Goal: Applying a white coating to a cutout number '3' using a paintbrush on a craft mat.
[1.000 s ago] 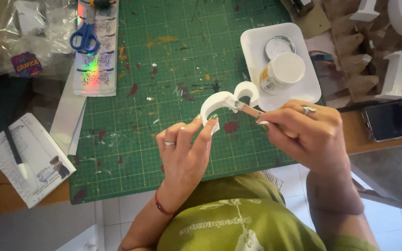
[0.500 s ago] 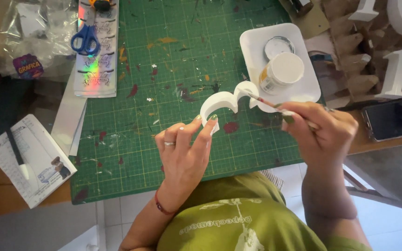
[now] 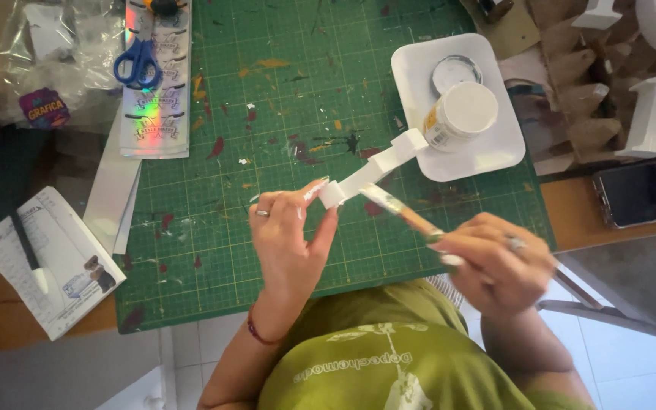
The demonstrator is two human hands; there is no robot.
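Turned since a moment ago, the white cutout (image 3: 373,171) now shows us its edge above the green mat's (image 3: 282,99) middle, pinched in our left hand (image 3: 290,243); our right hand (image 3: 495,262) grips a paintbrush (image 3: 400,212) touching its lower end.

My left hand (image 3: 290,243) pinches a white cut-out shape (image 3: 370,171) over the green cutting mat (image 3: 282,99); my right hand (image 3: 495,262), at three o'clock, touches a wooden-handled paintbrush (image 3: 400,212) to it. At one o'clock, a white paint jar (image 3: 461,114) stands on a white square tray (image 3: 487,156) (lid (image 3: 455,74) behind it). Blue-handled scissors (image 3: 138,62) lie at eleven.

Soft even daylight; edges perhaps slightly blurred.
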